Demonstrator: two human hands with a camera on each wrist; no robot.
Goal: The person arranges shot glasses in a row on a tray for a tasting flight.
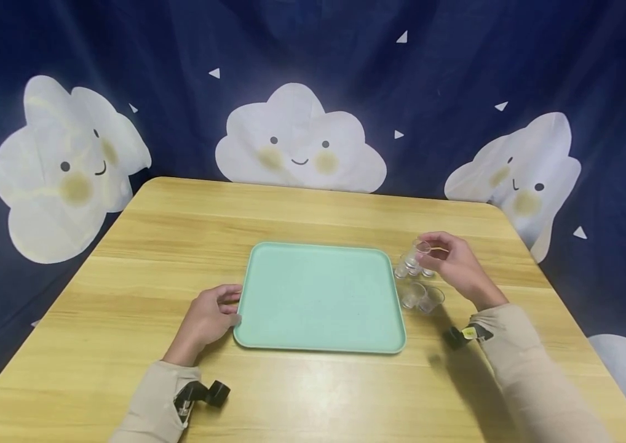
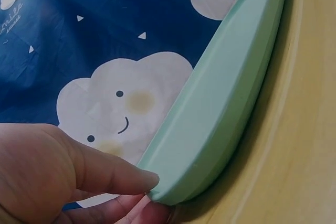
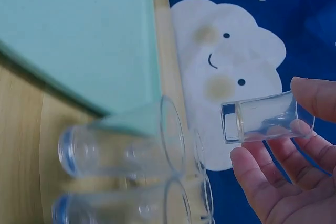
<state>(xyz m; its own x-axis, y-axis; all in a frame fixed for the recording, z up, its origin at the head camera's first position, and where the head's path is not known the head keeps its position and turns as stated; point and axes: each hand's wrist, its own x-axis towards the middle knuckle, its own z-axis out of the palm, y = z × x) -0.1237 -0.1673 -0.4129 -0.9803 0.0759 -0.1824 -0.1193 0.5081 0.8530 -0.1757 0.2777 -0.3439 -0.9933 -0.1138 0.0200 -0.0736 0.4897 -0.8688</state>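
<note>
A clear shot glass [image 3: 268, 118] is pinched between the thumb and fingers of my right hand [image 1: 459, 266], raised above the table beside the tray. Below it, several more clear shot glasses [image 1: 414, 296] stand upright in a close group, partly hidden by that hand in the head view. To their left lies a flat mint-green tray [image 1: 318, 301] with a raised rim and nothing on it. My left hand [image 1: 209, 317] grips the tray's left edge; in the left wrist view the thumb [image 2: 139, 179] presses on the rim while fingers curl underneath.
Everything rests on a wooden table [image 1: 125, 295] with rounded far corners. Behind it hangs a dark blue curtain [image 1: 180, 49] printed with smiling white clouds. The group of glasses sits close to the tray's right rim.
</note>
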